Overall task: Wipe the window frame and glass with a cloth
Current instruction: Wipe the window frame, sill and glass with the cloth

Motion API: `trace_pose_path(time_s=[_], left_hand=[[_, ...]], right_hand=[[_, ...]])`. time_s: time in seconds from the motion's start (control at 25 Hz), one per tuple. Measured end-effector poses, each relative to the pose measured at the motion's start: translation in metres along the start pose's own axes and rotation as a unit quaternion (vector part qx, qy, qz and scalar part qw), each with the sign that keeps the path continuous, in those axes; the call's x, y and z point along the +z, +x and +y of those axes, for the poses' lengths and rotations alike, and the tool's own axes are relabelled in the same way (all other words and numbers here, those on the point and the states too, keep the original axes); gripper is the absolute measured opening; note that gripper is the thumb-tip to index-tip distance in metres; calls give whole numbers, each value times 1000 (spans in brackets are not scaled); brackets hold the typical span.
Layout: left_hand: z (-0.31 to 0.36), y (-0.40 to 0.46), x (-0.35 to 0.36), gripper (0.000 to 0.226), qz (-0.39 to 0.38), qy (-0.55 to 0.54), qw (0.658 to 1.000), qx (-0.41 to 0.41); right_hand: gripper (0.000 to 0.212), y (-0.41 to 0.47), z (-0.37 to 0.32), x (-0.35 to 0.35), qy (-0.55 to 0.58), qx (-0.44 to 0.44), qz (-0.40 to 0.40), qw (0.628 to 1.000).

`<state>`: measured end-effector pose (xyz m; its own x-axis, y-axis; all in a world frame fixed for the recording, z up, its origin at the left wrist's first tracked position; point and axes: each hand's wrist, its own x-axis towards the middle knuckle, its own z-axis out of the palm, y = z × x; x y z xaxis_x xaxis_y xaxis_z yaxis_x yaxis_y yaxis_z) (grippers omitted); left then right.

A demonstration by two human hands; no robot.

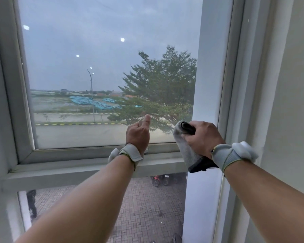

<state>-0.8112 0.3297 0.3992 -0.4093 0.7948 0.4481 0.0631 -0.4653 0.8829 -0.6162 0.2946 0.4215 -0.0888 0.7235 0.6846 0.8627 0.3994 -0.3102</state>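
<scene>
Landmark: window frame point(102, 152), white, with its bottom rail running across mid-view.

Glass point(95, 67) fills the frame above the rail; small light reflections show on it.

Left hand point(138, 133) is raised in front of the glass just above the rail, right of the frame's centre. Fingers are curled with nothing in them, thumb point(147, 119) pointing up. Contact with the glass cannot be told.

Right hand point(203, 135) is at the frame's lower right corner, fingers clamped on a grey cloth point(186, 148). The cloth is bunched above the fist against the glass and hangs below it across the rail. The hands are apart.

Each wrist carries a rolled-down glove cuff point(228, 156).

Through the glass: tree point(161, 88), lamp post point(91, 92). Below the rail, a second pane shows brick paving point(147, 207) and parked motorbikes point(158, 180).
</scene>
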Motion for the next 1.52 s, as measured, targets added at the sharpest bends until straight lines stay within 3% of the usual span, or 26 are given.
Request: trace_pose_path(time_s=[0.32, 0.72, 0.88, 1.12, 1.28, 1.32, 1.44, 1.52], left_hand=[[-6, 33, 8, 47, -12, 158, 987, 2], [-16, 42, 6, 56, -9, 118, 993, -4], [-21, 47, 1, 55, -60, 102, 993, -23], [3, 48, -7, 38, -129, 186, 974, -4], [24, 50, -1, 35, -151, 308, 939, 32], [29, 51, 2, 34, -151, 363, 917, 63], [42, 46, 17, 31, -147, 539, 812, 170], [48, 40, 32, 32, -158, 576, 774, 208]], right_hand=[[19, 4, -3, 21, 25, -38, 7, 999], [19, 12, 7, 22, 27, -33, -10, 999], [15, 16, 10, 22, 21, -33, -7, 999], [17, 21, 23, 17, 7, -24, -4, 1000], [14, 21, 28, 14, -6, -24, -17, 1000], [11, 21, 30, 12, -11, -25, -18, 999], [6, 19, 45, 1, -36, -15, -18, 999], [4, 17, 58, -8, -58, 1, -18, 998]])
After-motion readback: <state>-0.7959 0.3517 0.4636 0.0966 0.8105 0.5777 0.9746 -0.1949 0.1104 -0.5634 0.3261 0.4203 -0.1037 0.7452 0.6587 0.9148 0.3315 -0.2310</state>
